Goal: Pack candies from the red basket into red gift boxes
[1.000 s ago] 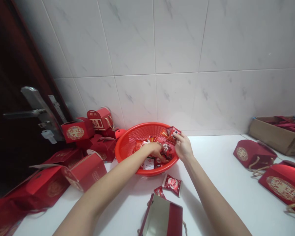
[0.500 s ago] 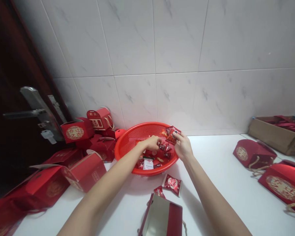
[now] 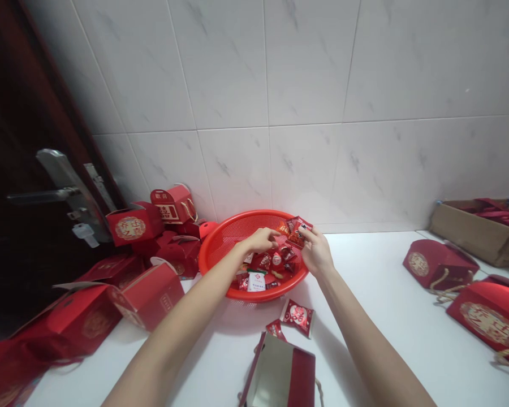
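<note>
My right hand (image 3: 316,249) is closed on red snack packets (image 3: 298,232) at the right rim of a red plastic basket (image 3: 220,237). An orange packet shows beside them, next to my fingers. Over the middle of the basket reaches my left hand (image 3: 261,240), its fingers apart, with nothing visible between them. Below it lie small wrapped sweets (image 3: 277,260) and a white packet (image 3: 256,281). In front of the basket, a red-and-white packet (image 3: 297,317) and a smaller red packet (image 3: 276,329) rest on the white table. Nearest me stands an open red gift box (image 3: 275,370).
Red gift boxes (image 3: 148,294) are piled on the left beside a dark door with a metal handle (image 3: 63,192). More gift boxes (image 3: 483,316) stand at the right. Behind them is a cardboard box (image 3: 470,229) holding red items. A tiled wall (image 3: 301,169) closes off the back.
My left hand has lifted slightly and its fingers have straightened, so more wrapped sweets show beneath it. My right hand stays in place with its packets.
</note>
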Action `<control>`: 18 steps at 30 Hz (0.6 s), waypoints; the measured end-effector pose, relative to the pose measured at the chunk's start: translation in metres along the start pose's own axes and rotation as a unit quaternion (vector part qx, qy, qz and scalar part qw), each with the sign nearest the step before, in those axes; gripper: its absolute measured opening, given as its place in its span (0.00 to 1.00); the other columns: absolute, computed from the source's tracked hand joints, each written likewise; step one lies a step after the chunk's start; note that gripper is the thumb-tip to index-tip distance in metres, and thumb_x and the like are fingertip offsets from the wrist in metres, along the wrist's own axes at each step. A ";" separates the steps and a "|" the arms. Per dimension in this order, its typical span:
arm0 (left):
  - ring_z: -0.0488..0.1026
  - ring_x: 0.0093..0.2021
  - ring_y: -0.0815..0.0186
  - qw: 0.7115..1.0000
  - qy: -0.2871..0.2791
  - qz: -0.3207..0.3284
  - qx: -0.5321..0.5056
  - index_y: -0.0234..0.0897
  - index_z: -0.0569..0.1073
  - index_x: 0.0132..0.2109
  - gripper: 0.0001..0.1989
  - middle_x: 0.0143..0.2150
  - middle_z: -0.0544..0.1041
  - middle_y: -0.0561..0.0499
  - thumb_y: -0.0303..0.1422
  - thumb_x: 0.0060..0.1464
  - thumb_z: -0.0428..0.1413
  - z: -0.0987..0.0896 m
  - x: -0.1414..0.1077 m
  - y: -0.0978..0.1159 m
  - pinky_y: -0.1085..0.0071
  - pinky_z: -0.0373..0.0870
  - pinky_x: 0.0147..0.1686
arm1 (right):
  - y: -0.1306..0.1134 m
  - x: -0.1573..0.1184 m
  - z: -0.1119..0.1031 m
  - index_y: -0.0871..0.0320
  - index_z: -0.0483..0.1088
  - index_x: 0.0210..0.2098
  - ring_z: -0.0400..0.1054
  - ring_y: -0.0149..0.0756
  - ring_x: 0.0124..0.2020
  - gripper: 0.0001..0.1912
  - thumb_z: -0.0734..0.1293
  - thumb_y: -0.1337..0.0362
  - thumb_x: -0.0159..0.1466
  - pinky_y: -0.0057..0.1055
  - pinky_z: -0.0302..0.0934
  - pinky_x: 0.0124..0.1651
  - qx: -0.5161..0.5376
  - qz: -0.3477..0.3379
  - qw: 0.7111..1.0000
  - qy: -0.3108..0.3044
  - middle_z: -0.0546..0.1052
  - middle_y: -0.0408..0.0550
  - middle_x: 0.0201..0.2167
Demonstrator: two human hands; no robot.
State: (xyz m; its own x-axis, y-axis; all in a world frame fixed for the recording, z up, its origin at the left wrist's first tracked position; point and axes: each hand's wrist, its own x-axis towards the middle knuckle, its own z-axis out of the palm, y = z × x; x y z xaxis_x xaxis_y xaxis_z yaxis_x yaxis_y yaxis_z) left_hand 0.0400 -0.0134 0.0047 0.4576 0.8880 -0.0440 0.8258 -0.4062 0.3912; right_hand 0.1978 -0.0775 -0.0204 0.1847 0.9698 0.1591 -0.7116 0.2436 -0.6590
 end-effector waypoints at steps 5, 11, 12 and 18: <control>0.79 0.49 0.58 0.990 0.060 -0.119 0.051 0.38 0.78 0.56 0.22 0.50 0.82 0.43 0.27 0.54 0.55 -0.009 0.002 -0.020 0.73 0.72 0.44 | 0.000 0.000 -0.001 0.58 0.75 0.31 0.77 0.38 0.34 0.09 0.76 0.69 0.50 0.35 0.71 0.42 0.004 0.003 1.000 -0.008 0.83 0.45 0.30; 0.80 0.36 0.57 0.970 -0.015 -0.221 0.099 0.34 0.81 0.32 0.06 0.30 0.82 0.43 0.29 0.42 0.62 -0.012 0.001 -0.035 0.72 0.72 0.33 | 0.000 -0.001 0.001 0.58 0.76 0.30 0.77 0.36 0.34 0.08 0.75 0.70 0.49 0.32 0.72 0.40 0.010 -0.001 1.000 -0.003 0.83 0.45 0.30; 0.80 0.36 0.57 0.969 -0.018 -0.225 0.102 0.34 0.81 0.30 0.05 0.30 0.82 0.43 0.30 0.41 0.63 -0.012 0.001 -0.036 0.73 0.72 0.33 | 0.000 -0.001 0.002 0.58 0.76 0.29 0.76 0.36 0.34 0.08 0.75 0.70 0.49 0.32 0.72 0.40 0.008 -0.002 1.000 0.000 0.83 0.45 0.30; 0.80 0.35 0.54 0.969 -0.013 -0.232 0.084 0.33 0.78 0.24 0.06 0.29 0.81 0.40 0.32 0.41 0.64 -0.012 0.005 -0.043 0.68 0.73 0.34 | 0.000 0.000 0.000 0.58 0.76 0.30 0.77 0.37 0.34 0.08 0.75 0.70 0.49 0.34 0.72 0.41 0.005 -0.002 1.000 -0.001 0.83 0.46 0.30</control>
State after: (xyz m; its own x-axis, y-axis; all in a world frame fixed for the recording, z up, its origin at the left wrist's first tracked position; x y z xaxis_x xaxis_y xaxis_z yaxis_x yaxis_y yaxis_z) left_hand 0.0025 0.0110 -0.0018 0.0306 0.9784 -0.2044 0.9856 0.0045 0.1688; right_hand 0.1978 -0.0777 -0.0208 0.1860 0.9690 0.1623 -0.7181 0.2469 -0.6507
